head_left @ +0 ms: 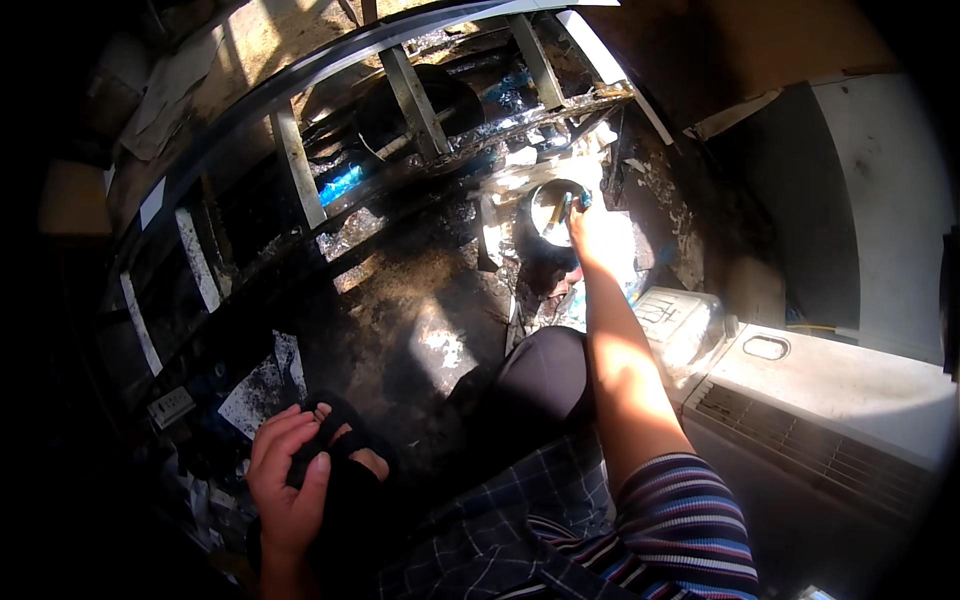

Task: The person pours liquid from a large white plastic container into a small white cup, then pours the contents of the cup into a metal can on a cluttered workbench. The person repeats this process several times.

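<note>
My right hand (585, 225) reaches forward into bright sunlight, over the rim of a round, dark-sided tin (537, 238). Its fingers are closed at the tin's opening. Something thin with a bluish tip seems to be in them, but glare hides what it is. Pale, crumpled sheets (505, 180) lie around the tin. At the lower left, my left hand (287, 475) hangs in front of my sandalled foot (350, 440), holding nothing. Its fingers are slightly bent, with the thumb apart from them.
A long metal frame with crossbars (412, 100) curves across the far side over dark, wet-looking stains. A translucent plastic jug (682, 325) stands right of my forearm, beside a white panel with a grille (830, 385). Black-speckled paper (262, 388) lies left on the stained floor (400, 310).
</note>
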Tool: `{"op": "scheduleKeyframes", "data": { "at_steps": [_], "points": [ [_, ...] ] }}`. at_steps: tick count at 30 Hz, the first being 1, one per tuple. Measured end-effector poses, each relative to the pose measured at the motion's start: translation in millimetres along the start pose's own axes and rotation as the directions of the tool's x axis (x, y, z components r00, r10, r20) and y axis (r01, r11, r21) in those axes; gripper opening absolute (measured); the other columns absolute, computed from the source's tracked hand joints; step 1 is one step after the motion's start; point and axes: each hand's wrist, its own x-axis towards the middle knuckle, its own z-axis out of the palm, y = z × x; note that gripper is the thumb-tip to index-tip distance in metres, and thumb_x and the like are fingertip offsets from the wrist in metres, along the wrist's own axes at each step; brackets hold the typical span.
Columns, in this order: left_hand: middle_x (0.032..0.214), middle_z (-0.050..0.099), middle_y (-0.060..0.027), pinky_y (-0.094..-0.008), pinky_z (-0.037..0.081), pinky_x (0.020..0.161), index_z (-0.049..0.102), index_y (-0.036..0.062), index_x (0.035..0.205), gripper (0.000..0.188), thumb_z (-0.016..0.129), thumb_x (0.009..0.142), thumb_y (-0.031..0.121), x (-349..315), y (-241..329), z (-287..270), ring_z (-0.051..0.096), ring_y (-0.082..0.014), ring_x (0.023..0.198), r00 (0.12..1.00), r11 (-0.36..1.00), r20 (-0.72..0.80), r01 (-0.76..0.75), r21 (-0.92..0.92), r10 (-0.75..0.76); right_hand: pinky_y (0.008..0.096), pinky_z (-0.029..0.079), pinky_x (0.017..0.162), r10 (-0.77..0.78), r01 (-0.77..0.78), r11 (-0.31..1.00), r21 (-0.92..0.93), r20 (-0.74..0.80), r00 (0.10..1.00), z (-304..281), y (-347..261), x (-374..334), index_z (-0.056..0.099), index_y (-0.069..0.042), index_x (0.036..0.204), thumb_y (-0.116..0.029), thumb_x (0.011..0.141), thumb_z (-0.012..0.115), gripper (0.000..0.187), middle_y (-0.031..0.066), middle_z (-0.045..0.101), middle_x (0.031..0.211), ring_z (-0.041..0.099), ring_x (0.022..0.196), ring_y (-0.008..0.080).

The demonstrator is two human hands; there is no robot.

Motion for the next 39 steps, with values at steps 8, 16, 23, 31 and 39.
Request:
{"op": "scheduleKeyframes", "data": {
  "at_steps": [8,16,23,31,39],
  "points": [
    [0.088,0.066,-0.0118,-0.0428,0.045,0.094,0.065,-0.0003,0.097,0.025,0.065,0.072,0.002,-8,4,4,0.062,-0.0294,0.093,0.996,0.996,0.036,0.086,-0.039,-0.085,0.0467,0.051,0.061,-0.097,0.098,0.995,-0.02,0.021,0.995,30,54,15,0.059,-0.015,0.113,-0.034,0.091,0.054,0.029,0.0212,0.065,0.076,0.065,0.069,0.0386],
    [0.075,0.064,-0.0096,-0.0387,0.048,0.083,0.066,0.0,0.094,0.015,0.061,0.079,-0.001,-10,6,5,0.062,-0.0252,0.07,0.99,0.992,0.071,0.121,-0.021,-0.119,0.0471,0.051,0.064,-0.078,0.094,0.991,-0.09,0.171,0.982,10,28,9,0.06,-0.015,0.112,-0.03,0.09,0.056,0.027,0.0228,0.065,0.08,0.065,0.072,0.0388],
    [0.081,0.067,-0.0123,-0.0357,0.049,0.074,0.065,-0.0013,0.098,0.021,0.065,0.077,0.001,-13,7,7,0.064,-0.0269,0.077,0.985,0.995,0.147,0.093,-0.021,-0.089,0.0469,0.051,0.066,-0.045,0.05,0.998,-0.04,0.11,0.993,22,44,14,0.061,-0.018,0.112,-0.03,0.089,0.056,0.027,0.0213,0.066,0.082,0.065,0.074,0.0396],
    [0.091,0.067,-0.0125,-0.0368,0.049,0.08,0.063,-0.0017,0.107,0.036,0.069,0.071,0.003,-11,10,7,0.064,-0.0292,0.087,0.973,0.997,0.228,0.017,0.077,-0.034,0.0461,0.051,0.071,-0.131,0.142,0.989,-0.034,0.23,0.964,9,38,14,0.061,-0.016,0.116,-0.026,0.089,0.055,0.03,0.0208,0.067,0.087,0.066,0.079,0.0393],
    [0.072,0.062,-0.0106,-0.0391,0.048,0.069,0.066,0.0011,0.096,0.026,0.068,0.07,0.0,-11,11,6,0.062,-0.0282,0.07,0.947,0.997,0.314,0.047,0.056,-0.063,0.0453,0.051,0.075,0.006,-0.01,1.0,0.02,0.208,0.978,-2,20,7,0.063,-0.016,0.113,-0.026,0.088,0.058,0.028,0.0196,0.068,0.091,0.066,0.084,0.0385]
  ]
}}
